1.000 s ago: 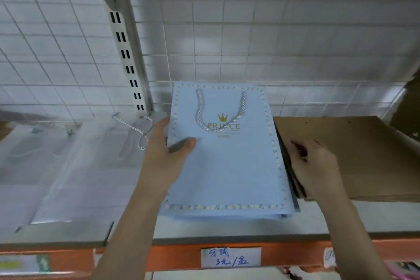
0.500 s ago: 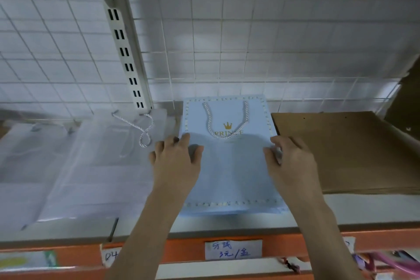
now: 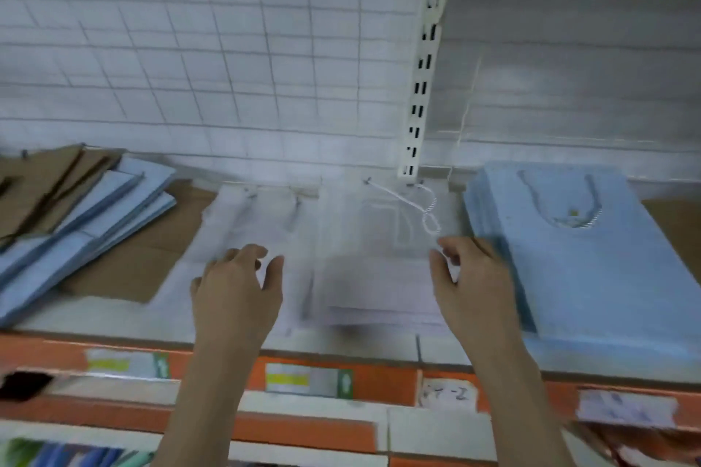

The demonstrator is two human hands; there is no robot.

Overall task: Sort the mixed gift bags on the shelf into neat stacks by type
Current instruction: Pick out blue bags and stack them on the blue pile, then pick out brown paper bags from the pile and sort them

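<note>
Two hands are hovering, fingers apart, holding nothing | left hand [image 3: 235,292], right hand [image 3: 472,282] | white bags [image 3: 364,258] are lying between them, long way toward 12 o'clock | blue stack [image 3: 591,258] at 3 o'clock, touching right hand

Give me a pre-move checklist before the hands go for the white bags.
1. Left hand free: ok, fingers loose, holding nothing.
2. Right hand free: ok, holding nothing.
3. White bags between the hands: ok.
4. White bags squared up: cannot tell, blurred.
5. Blue stack at right neat: ok.
6. Left pile sorted: not ok, blue and brown bags mixed, fanned out.
</note>
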